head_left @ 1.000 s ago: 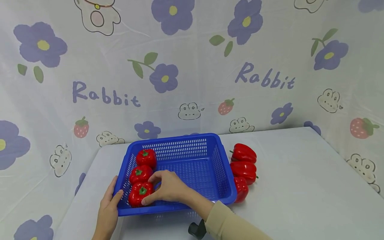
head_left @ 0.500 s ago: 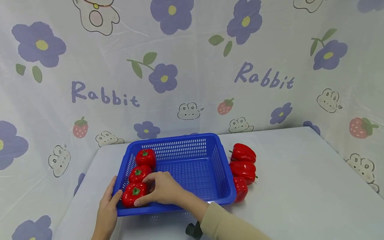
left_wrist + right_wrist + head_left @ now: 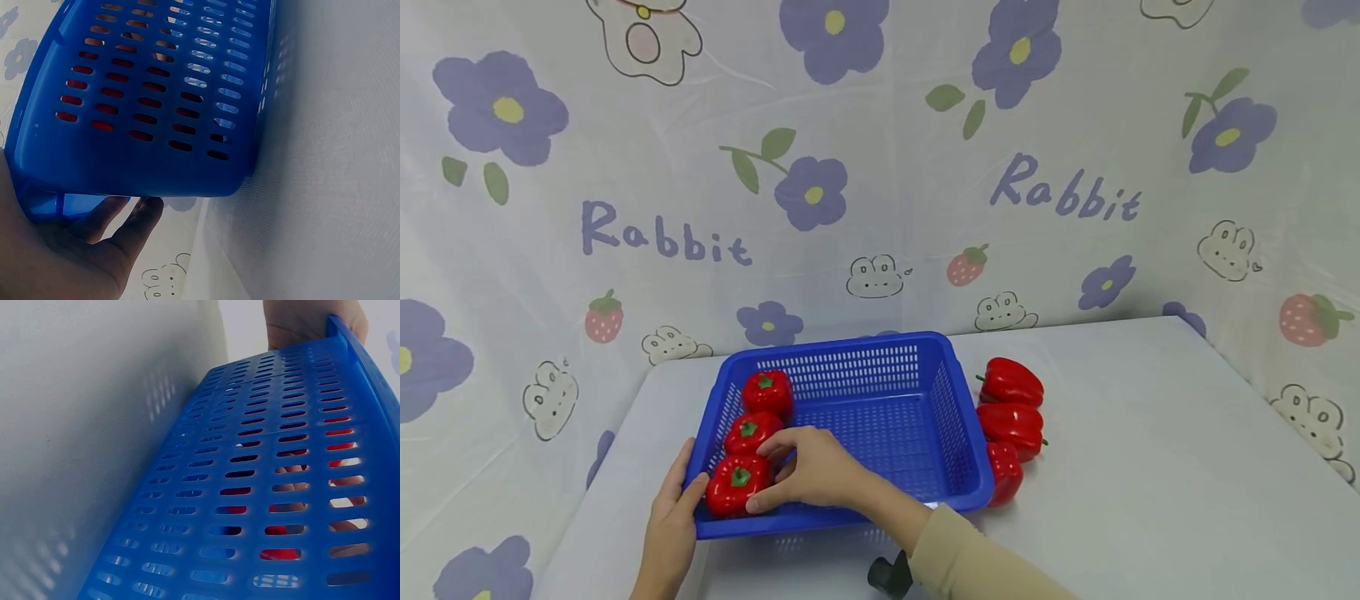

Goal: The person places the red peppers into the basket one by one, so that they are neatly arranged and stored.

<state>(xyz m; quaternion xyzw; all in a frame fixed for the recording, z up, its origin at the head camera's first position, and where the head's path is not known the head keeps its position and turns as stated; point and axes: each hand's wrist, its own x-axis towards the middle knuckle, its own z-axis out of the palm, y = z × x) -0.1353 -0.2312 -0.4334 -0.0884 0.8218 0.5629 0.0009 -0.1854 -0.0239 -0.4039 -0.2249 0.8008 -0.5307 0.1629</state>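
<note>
Three red bell peppers with green stems stand in a row along the left wall of a blue basket (image 3: 880, 507). My right hand (image 3: 820, 471) has its curled fingers and thumb at the right side of the nearest bell pepper (image 3: 733, 492). Behind that one sit the middle bell pepper (image 3: 741, 439) and the far bell pepper (image 3: 767, 393). My left hand (image 3: 672, 521) grips the basket's left rim, thumb on top and fingers outside. In the left wrist view, the left fingers (image 3: 134, 228) show beneath the slotted wall. Through the slots in the right wrist view, red pepper and parts of the right hand show.
Outside the basket's right wall lie three more red bell peppers (image 3: 1011, 429) in a line, on the white table (image 3: 1142, 467). A small black object (image 3: 889, 575) is beneath my right sleeve. A patterned curtain (image 3: 880, 192) hangs behind the table.
The nearest pepper has shifted left against the basket's left wall, with my right hand following. Lately the right thumb has drawn back slightly rightward on it. My left hand has stayed on the rim.
</note>
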